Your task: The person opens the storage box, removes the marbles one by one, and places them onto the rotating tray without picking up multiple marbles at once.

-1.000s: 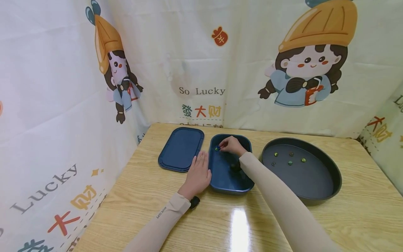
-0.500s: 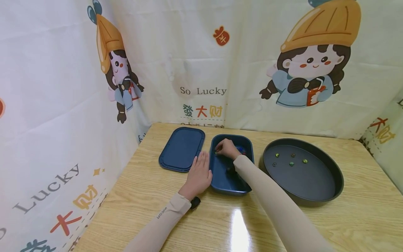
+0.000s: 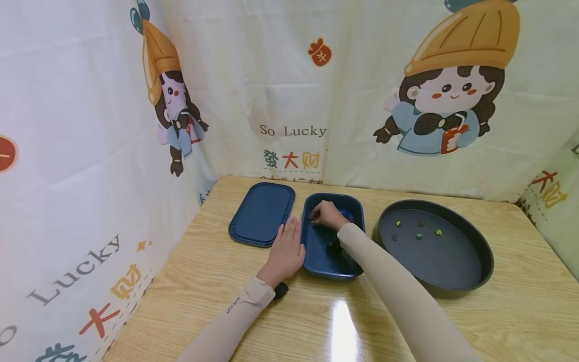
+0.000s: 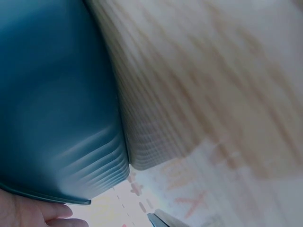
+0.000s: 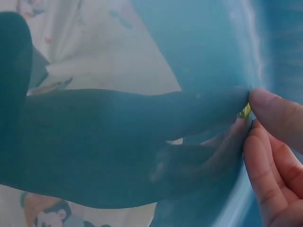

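My right hand (image 3: 328, 215) reaches down into the blue bin (image 3: 332, 261), near its left wall. In the right wrist view its thumb and fingers (image 5: 262, 163) close around a small yellow-green marble (image 5: 245, 111) at the bin's bottom. Most of that marble is hidden by the fingertips. Blue and reddish marbles (image 3: 346, 215) lie farther right in the bin, partly behind the hand. My left hand (image 3: 285, 249) rests with straight fingers along the bin's left side; the left wrist view has its fingertips (image 4: 57, 210) at the rim.
A dark round pan (image 3: 445, 256) stands to the right, with several spaced-out marbles (image 3: 419, 236) on its floor. Left of the bin a flat blue lid (image 3: 262, 213) lies on the wooden table (image 3: 199, 266). A printed curtain (image 3: 289, 90) hangs behind and at the sides.
My right hand has shifted left and slightly nearer inside the bin, uncovering the blue and reddish marbles to its right. The left hand has stayed at the bin's side.
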Action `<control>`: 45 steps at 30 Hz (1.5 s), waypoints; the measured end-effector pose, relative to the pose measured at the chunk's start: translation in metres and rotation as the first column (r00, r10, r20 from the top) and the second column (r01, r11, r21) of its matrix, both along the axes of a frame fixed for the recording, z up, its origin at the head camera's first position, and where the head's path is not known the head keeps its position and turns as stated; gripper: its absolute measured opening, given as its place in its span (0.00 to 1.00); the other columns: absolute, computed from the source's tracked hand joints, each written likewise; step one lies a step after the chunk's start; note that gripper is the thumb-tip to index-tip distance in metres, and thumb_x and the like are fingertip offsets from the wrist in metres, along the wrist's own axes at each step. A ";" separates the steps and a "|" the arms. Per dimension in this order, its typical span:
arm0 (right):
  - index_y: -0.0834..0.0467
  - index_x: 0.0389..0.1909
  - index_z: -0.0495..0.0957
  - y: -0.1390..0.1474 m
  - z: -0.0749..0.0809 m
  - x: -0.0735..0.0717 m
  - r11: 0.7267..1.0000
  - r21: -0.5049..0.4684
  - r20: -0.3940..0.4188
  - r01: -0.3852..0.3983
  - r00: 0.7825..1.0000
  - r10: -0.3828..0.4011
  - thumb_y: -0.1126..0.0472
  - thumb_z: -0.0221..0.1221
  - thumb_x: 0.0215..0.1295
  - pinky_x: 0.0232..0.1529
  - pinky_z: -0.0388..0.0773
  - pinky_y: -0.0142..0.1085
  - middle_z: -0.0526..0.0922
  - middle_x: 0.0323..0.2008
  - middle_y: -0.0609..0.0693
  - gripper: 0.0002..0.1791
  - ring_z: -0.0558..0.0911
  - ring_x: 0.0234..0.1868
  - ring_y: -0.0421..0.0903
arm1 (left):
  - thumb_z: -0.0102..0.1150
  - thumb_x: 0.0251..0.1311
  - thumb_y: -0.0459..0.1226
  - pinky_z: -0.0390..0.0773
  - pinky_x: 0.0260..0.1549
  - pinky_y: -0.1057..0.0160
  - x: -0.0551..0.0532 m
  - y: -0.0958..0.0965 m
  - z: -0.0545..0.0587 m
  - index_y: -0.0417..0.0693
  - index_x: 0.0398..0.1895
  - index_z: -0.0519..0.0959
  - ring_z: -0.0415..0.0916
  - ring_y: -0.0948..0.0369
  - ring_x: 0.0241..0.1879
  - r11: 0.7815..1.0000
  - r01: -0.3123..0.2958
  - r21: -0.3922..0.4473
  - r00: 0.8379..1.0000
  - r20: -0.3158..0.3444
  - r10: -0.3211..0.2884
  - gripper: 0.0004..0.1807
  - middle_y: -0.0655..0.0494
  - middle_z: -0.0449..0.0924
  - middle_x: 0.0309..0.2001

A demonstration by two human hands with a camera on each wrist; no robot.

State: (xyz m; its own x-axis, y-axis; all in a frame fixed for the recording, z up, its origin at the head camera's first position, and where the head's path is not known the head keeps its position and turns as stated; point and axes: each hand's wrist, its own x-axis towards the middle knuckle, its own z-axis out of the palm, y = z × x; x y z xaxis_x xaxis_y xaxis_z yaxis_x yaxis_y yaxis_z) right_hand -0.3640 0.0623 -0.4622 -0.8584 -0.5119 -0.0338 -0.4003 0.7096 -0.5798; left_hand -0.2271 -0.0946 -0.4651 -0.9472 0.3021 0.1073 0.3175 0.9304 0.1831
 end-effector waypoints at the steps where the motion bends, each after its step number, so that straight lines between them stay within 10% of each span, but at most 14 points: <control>1: 0.64 0.31 0.86 0.001 0.000 0.000 1.000 0.004 0.001 -0.004 1.000 0.004 0.68 0.67 0.51 0.36 0.80 0.34 0.87 0.30 0.56 0.06 0.82 0.30 0.42 | 0.39 0.70 0.43 0.47 0.72 0.50 0.000 0.000 0.000 0.38 0.73 0.47 0.42 0.52 0.75 1.000 0.000 0.001 1.000 0.002 0.000 0.34 0.44 0.47 0.74; 18: 0.62 0.33 0.86 0.018 0.013 0.002 0.997 -0.039 0.027 -0.072 0.997 0.074 0.67 0.66 0.53 0.35 0.81 0.32 0.87 0.31 0.54 0.06 0.83 0.29 0.40 | 0.39 0.69 0.44 0.48 0.71 0.49 0.001 0.003 -0.001 0.37 0.73 0.48 0.43 0.51 0.75 1.000 0.006 0.001 1.000 -0.006 -0.006 0.34 0.43 0.48 0.74; 34: 0.62 0.36 0.85 0.051 0.087 0.054 0.958 -0.182 -0.095 -0.222 0.974 0.207 0.66 0.67 0.52 0.34 0.81 0.31 0.85 0.32 0.53 0.08 0.82 0.29 0.39 | 0.40 0.69 0.44 0.46 0.72 0.49 0.002 0.003 -0.002 0.38 0.74 0.46 0.41 0.51 0.75 1.000 0.000 0.002 1.000 0.019 0.000 0.35 0.43 0.46 0.74; 45: 0.56 0.35 0.85 0.125 0.101 0.076 0.976 -0.167 -0.084 -0.140 0.988 0.128 0.63 0.66 0.54 0.37 0.80 0.32 0.84 0.33 0.49 0.07 0.81 0.30 0.36 | 0.39 0.69 0.41 0.46 0.71 0.48 0.004 0.001 0.001 0.35 0.73 0.46 0.42 0.49 0.74 0.998 0.016 0.061 1.000 -0.012 -0.016 0.34 0.40 0.47 0.74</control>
State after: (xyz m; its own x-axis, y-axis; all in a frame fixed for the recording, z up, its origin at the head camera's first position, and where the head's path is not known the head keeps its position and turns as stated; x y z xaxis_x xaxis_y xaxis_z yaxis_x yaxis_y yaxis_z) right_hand -0.2880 0.1874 -0.3612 -0.7785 -0.6152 0.1248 -0.5306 0.5386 -0.6545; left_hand -0.2228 -0.0940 -0.4639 -0.9409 0.3099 0.1363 0.3347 0.9124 0.2356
